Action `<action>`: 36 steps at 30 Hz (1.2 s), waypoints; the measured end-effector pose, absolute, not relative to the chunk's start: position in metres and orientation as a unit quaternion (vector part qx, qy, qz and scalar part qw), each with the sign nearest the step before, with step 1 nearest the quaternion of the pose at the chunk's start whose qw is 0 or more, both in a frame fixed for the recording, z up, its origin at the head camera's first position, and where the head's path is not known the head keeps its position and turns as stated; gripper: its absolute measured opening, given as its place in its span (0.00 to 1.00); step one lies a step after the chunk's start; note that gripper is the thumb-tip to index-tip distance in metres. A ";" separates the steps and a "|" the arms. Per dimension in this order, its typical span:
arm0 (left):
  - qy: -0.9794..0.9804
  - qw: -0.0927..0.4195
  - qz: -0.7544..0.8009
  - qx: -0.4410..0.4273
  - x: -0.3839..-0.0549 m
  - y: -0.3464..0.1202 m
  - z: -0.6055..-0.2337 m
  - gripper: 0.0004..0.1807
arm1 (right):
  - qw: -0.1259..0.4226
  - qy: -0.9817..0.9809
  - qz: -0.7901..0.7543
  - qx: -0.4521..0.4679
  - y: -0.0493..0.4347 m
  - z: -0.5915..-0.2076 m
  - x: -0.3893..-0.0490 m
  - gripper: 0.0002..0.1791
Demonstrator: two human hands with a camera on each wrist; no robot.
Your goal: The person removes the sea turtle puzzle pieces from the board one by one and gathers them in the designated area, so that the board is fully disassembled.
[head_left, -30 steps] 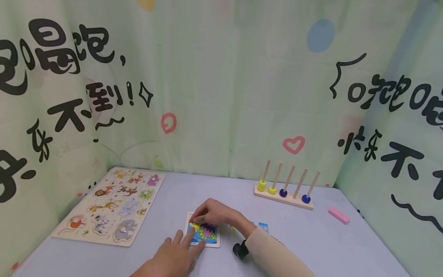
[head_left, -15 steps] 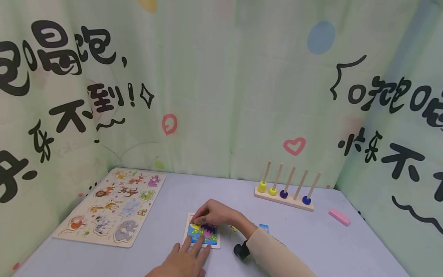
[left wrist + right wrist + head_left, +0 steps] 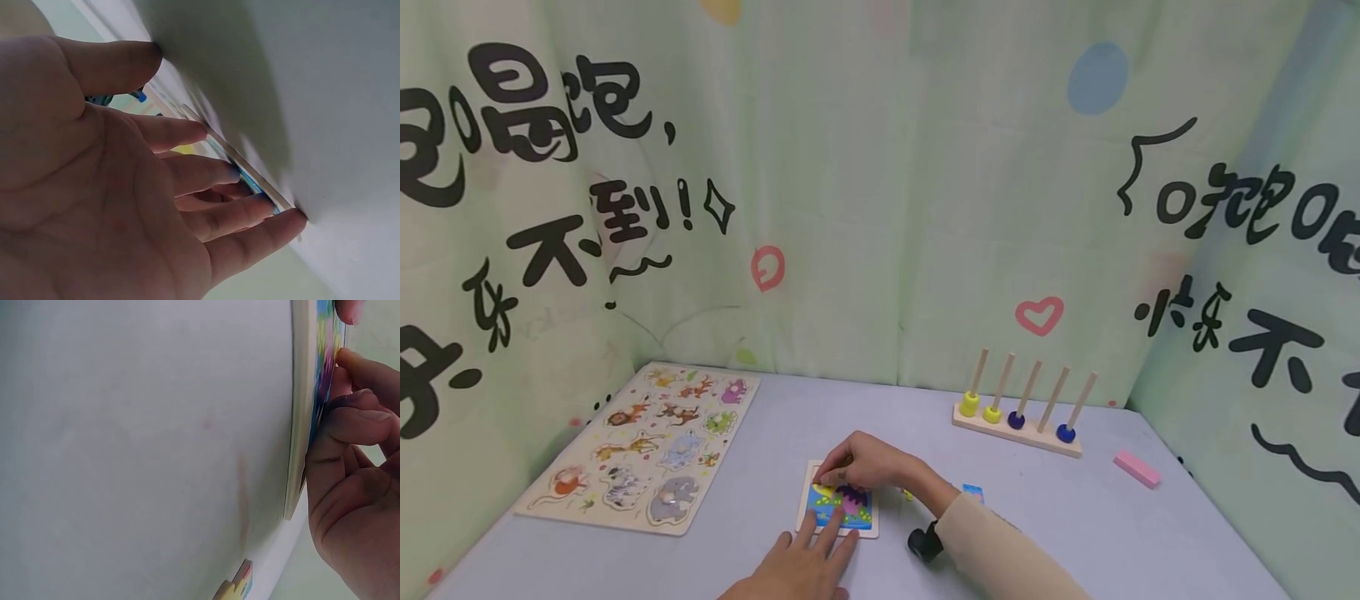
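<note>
A small jigsaw puzzle [image 3: 842, 522] in a pale wooden frame lies on the table, its picture showing a purple dinosaur with yellow-green spots on blue. Over its upper left corner, my right hand [image 3: 872, 462] pinches a puzzle piece with thumb and forefinger; the fingers mostly cover that piece. The other fingers of this hand curl low against the board in the right wrist view. My left hand [image 3: 808, 562] lies with fingers spread and fairly straight, fingertips [image 3: 290, 219] at the frame's near edge.
Loose puzzle pieces [image 3: 972, 492] lie right of the board, partly behind my right forearm. A large animal peg board [image 3: 576, 450] is at the left. Behind to the right stands a wooden bead rack [image 3: 1030, 434], with a pink block [image 3: 1137, 469] beside it. Curtains [image 3: 880, 208] enclose the table.
My left hand has slid right and back toward me, from the board's left side to its near edge. The right hand has barely moved at the upper left corner.
</note>
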State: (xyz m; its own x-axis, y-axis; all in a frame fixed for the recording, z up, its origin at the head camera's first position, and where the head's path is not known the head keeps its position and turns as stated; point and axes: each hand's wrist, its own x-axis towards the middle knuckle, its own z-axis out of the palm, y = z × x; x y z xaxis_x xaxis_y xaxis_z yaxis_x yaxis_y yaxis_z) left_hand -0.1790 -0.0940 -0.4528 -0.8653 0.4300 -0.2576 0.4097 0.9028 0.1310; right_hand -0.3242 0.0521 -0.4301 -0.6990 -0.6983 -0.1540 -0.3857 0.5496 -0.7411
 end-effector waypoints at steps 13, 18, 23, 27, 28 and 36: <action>0.962 0.150 0.034 0.226 -0.180 -0.096 -0.443 0.34 | 0.226 0.851 -0.354 -0.317 0.053 -0.429 -0.323 0.07; 0.962 0.151 0.032 0.227 -0.181 -0.096 -0.442 0.34 | 0.229 0.847 -0.361 -0.317 0.053 -0.428 -0.323 0.07; 0.962 0.142 0.029 0.230 -0.181 -0.096 -0.444 0.35 | 0.228 0.844 -0.369 -0.315 0.054 -0.429 -0.324 0.07; 0.962 0.149 0.030 0.226 -0.181 -0.095 -0.443 0.35 | 0.228 0.843 -0.373 -0.313 0.054 -0.430 -0.324 0.06; 0.962 0.153 0.030 0.223 -0.181 -0.095 -0.443 0.35 | 0.228 0.843 -0.374 -0.312 0.054 -0.430 -0.324 0.06; 0.963 0.158 0.024 0.216 -0.182 -0.093 -0.443 0.35 | 0.230 0.840 -0.392 -0.298 0.055 -0.430 -0.323 0.05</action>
State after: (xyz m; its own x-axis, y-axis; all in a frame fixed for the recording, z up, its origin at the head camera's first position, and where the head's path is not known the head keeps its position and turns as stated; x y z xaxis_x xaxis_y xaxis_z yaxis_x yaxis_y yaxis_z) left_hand -0.1821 -0.0931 -0.4430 -0.8571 0.4228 -0.2942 0.4078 0.9059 0.1139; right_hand -0.3226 0.0548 -0.4295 -0.7166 -0.6807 -0.1521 -0.3208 0.5153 -0.7947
